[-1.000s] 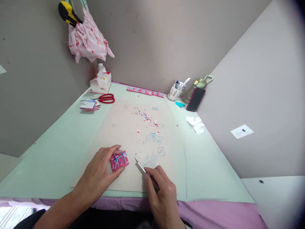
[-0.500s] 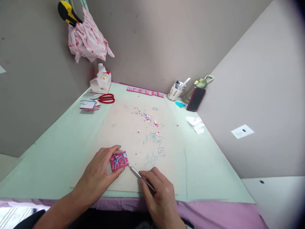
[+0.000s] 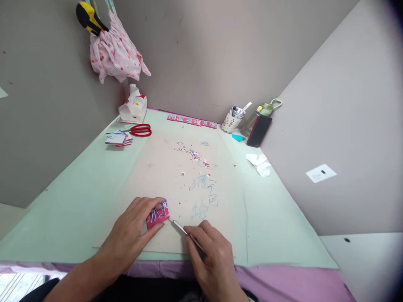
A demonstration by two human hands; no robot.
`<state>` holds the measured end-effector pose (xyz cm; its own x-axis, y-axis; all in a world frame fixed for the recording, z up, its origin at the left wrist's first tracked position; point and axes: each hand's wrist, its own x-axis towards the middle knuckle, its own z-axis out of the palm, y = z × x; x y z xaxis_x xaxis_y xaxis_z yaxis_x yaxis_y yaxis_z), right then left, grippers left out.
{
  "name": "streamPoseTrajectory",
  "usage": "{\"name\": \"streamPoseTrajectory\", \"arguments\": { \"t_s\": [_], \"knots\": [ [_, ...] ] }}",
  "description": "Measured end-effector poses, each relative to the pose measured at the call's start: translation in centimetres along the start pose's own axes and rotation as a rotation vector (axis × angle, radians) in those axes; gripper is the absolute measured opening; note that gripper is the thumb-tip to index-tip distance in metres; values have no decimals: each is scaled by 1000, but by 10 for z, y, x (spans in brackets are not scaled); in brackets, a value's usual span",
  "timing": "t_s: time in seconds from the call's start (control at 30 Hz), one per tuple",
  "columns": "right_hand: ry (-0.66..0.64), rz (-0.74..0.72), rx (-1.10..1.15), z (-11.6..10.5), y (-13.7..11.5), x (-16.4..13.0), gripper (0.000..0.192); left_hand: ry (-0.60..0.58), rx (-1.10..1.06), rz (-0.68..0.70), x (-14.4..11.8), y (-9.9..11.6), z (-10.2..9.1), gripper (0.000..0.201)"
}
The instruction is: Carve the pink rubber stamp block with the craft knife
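Note:
My left hand [image 3: 132, 228] pinches a small pink square tile [image 3: 161, 216] by its edges, fingers over the top and thumb along the near side. A blue-and-white carved character marks the tile, partly hidden under my fingers. My right hand [image 3: 215, 256] grips a thin silver craft knife [image 3: 179, 226] like a pen. Its tip is at the tile's lower right corner; whether it touches cannot be made out. Both hands are over a pale board [image 3: 135, 176] with blue handwritten characters [image 3: 200, 209]. Pink and white shavings [image 3: 195, 154] lie scattered farther up the board.
Red-handled scissors [image 3: 140, 130] and stacked white cards [image 3: 116, 137] lie at the left. Carved pink strips [image 3: 190, 121] line the back edge. A pen cup [image 3: 232, 121], green bottle [image 3: 248, 123], phone [image 3: 259, 131] and crumpled tissue [image 3: 260, 163] are at the right. A tissue pack [image 3: 134, 108] stands back left.
My left fingers have shifted right and down over the tile, covering more of its character. The tile has turned slightly. My right hand and the knife have barely moved.

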<state>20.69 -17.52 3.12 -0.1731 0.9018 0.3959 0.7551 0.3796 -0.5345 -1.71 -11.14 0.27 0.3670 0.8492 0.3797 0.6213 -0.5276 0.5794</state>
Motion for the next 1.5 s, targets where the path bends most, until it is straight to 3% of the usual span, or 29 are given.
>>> {"name": "streamPoseTrajectory", "arguments": {
  "t_s": [0.3,0.53,0.87,1.13,1.5],
  "knots": [
    [22,-53,-79,-1,0,2,19,-74,-24,63,7,7,-5,21],
    [108,71,-8,0,15,-4,21,-142,7,136,12,14,-9,20],
    [160,126,69,7,21,-2,19,-197,90,60,18,17,-6,20],
    [173,128,79,7,21,-4,19,-354,78,55,33,23,-14,21],
    [184,133,89,7,20,-4,19,-324,-56,6,33,12,-19,22]
  ]
}}
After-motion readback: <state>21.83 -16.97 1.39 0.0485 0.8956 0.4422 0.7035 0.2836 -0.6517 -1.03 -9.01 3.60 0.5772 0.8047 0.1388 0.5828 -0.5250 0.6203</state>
